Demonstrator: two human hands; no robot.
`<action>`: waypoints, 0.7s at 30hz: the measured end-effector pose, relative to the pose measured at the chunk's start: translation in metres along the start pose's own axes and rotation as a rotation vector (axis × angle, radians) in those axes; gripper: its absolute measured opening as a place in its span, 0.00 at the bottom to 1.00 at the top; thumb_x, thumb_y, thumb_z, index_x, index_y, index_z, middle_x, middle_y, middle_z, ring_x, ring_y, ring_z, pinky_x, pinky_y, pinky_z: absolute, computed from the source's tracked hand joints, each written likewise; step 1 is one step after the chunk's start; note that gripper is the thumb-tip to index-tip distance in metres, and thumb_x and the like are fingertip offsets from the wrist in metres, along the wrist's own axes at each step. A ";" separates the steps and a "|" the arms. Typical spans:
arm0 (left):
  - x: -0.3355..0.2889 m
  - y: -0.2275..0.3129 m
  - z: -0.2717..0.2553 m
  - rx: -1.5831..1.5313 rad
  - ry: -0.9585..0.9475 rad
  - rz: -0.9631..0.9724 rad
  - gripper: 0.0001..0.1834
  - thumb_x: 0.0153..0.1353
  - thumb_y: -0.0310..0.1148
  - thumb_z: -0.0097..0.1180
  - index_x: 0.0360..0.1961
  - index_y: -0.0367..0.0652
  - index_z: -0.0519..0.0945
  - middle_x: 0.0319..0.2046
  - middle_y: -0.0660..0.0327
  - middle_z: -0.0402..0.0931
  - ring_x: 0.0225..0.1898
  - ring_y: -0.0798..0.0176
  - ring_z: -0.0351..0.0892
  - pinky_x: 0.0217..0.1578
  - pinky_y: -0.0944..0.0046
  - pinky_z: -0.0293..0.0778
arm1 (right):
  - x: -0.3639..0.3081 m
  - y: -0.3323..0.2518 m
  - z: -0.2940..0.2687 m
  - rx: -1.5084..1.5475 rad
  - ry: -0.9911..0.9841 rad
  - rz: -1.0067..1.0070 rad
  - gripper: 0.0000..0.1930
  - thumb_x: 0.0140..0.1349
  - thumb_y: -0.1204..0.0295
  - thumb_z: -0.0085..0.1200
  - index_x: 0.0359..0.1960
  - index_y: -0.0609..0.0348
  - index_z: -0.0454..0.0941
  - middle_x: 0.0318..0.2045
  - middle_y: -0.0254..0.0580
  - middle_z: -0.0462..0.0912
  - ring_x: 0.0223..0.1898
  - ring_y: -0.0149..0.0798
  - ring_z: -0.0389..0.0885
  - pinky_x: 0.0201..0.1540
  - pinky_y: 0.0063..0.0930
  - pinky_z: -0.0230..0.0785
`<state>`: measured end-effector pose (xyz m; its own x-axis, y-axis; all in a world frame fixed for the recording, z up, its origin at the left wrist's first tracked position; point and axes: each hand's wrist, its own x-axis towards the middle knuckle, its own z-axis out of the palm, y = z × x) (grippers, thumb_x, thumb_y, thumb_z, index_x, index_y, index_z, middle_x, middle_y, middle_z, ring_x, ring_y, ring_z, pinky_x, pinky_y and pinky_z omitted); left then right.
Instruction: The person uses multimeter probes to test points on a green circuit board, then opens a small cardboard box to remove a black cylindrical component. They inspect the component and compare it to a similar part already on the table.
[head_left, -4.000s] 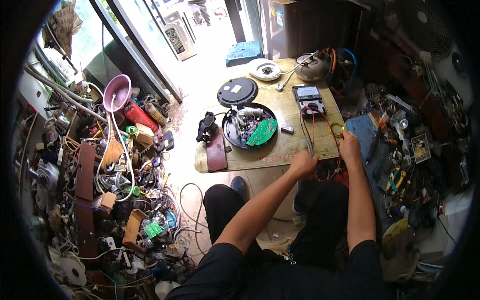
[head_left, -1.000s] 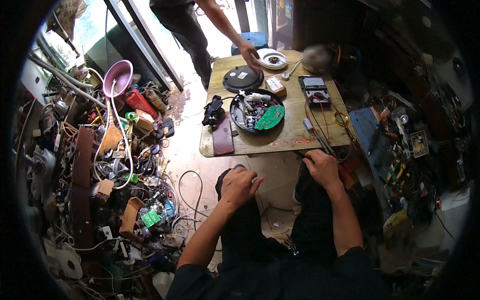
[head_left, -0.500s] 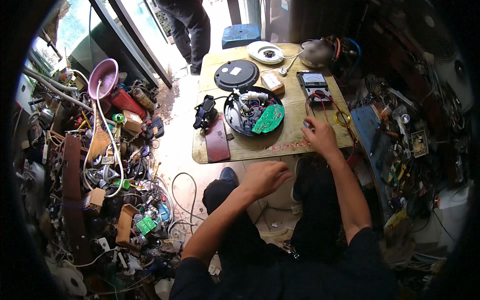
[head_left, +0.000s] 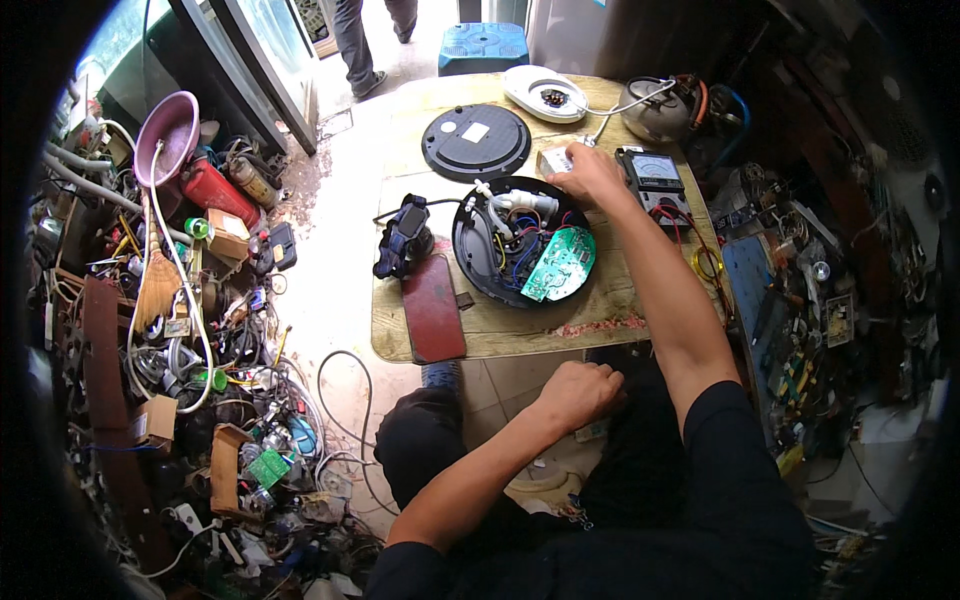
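Observation:
My right hand (head_left: 592, 178) reaches across the table, its thumb and fingers closed around the right side of a small cardboard box (head_left: 550, 160). My left hand (head_left: 580, 397) hovers over my lap, its fingers curled; the palm side is hidden. In front of me on the table lies a round black housing (head_left: 466, 250) with coloured wires, white plastic parts and a green circuit board (head_left: 563, 265) tilted over its right edge. Behind it is a round black cover (head_left: 476, 160). An analog multimeter (head_left: 655, 170) with red and black leads stands by my right forearm.
A white oval dish-like part (head_left: 520, 88), a metal pot (head_left: 650, 118), a dark red flat case (head_left: 434, 310) and a black strapped device (head_left: 403, 238) rest on the wooden table (head_left: 500, 340). Loose parts crowd both sides. A blue stool (head_left: 484, 45) and a person's legs (head_left: 355, 50) are beyond.
My right hand has moved forward from the table's front right to the small box. My left hand has shifted slightly right and down. The person beyond the table has stepped away.

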<state>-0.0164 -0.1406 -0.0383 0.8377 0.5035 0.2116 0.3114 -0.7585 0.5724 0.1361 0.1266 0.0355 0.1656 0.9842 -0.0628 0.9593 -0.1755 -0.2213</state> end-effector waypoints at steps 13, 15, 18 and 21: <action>0.000 0.008 -0.025 -0.198 0.324 -0.170 0.13 0.68 0.37 0.61 0.49 0.43 0.80 0.37 0.52 0.85 0.38 0.48 0.86 0.38 0.51 0.80 | -0.086 0.079 -0.044 0.998 0.140 -0.089 0.36 0.52 0.71 0.70 0.65 0.65 0.72 0.50 0.56 0.85 0.47 0.46 0.88 0.40 0.38 0.86; -0.002 0.007 -0.028 -0.468 0.427 -0.324 0.17 0.72 0.35 0.58 0.58 0.41 0.76 0.41 0.51 0.86 0.40 0.54 0.88 0.39 0.55 0.81 | -0.133 0.081 -0.031 0.839 0.190 -0.222 0.38 0.52 0.70 0.70 0.67 0.63 0.70 0.53 0.54 0.83 0.47 0.44 0.87 0.43 0.39 0.85; 0.002 -0.003 -0.020 -1.286 0.588 -0.413 0.25 0.78 0.37 0.54 0.68 0.40 0.64 0.52 0.55 0.81 0.48 0.63 0.83 0.44 0.62 0.82 | -0.226 0.049 -0.033 0.565 0.323 -0.413 0.36 0.49 0.71 0.69 0.63 0.62 0.72 0.50 0.55 0.82 0.50 0.56 0.83 0.56 0.46 0.75; -0.004 0.000 -0.026 -1.488 0.626 -0.332 0.27 0.79 0.41 0.53 0.71 0.43 0.62 0.59 0.56 0.75 0.57 0.61 0.79 0.51 0.60 0.82 | -0.291 0.023 -0.027 0.402 0.437 -0.554 0.34 0.48 0.74 0.67 0.61 0.62 0.73 0.53 0.56 0.79 0.55 0.63 0.77 0.60 0.51 0.70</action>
<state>-0.0316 -0.1323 -0.0183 0.4115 0.9113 -0.0118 -0.5575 0.2620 0.7877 0.1162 -0.1634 0.0752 -0.1555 0.8364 0.5257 0.7861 0.4270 -0.4468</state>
